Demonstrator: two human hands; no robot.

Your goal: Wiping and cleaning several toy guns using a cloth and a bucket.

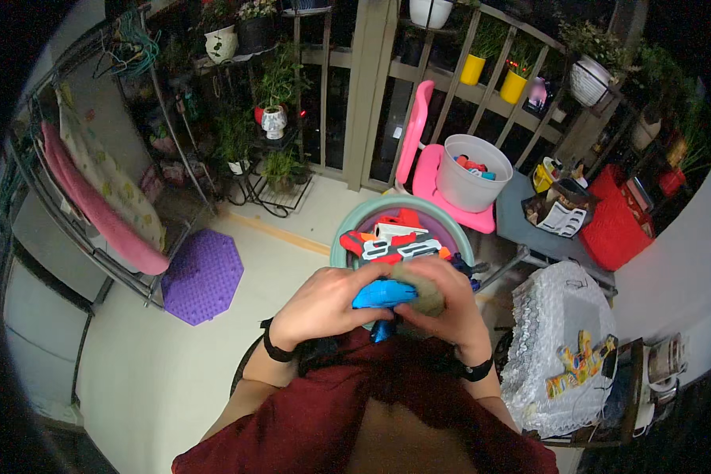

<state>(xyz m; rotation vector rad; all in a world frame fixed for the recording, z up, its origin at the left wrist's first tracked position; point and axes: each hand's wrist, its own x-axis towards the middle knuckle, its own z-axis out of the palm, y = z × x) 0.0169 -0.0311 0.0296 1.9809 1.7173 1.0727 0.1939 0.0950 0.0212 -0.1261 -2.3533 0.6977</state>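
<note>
My left hand (332, 302) is closed around one end of a bright blue plastic toy piece (385, 294), close to my body. From the other side my right hand (450, 296) holds a tan-grey cloth or sponge (423, 290) against it, thumb touching the blue surface. A darker, shiny blue part (382, 330) hangs below my fingers; whether it joins the piece cannot be told. Just beyond my hands a green round basin (342, 228) holds red, white and grey toy blasters (397, 240). Dark blue parts (465, 266) lie at its right rim, partly hidden.
A pink chair (418, 139) carries a whitish bucket (474, 183) with small red and blue toy pieces. Right of it stand a grey chair (509, 204) with a red bag (616, 219) and a lace-covered table (533, 355). A purple mat (204, 278) lies left, near a metal drying rack (178, 112).
</note>
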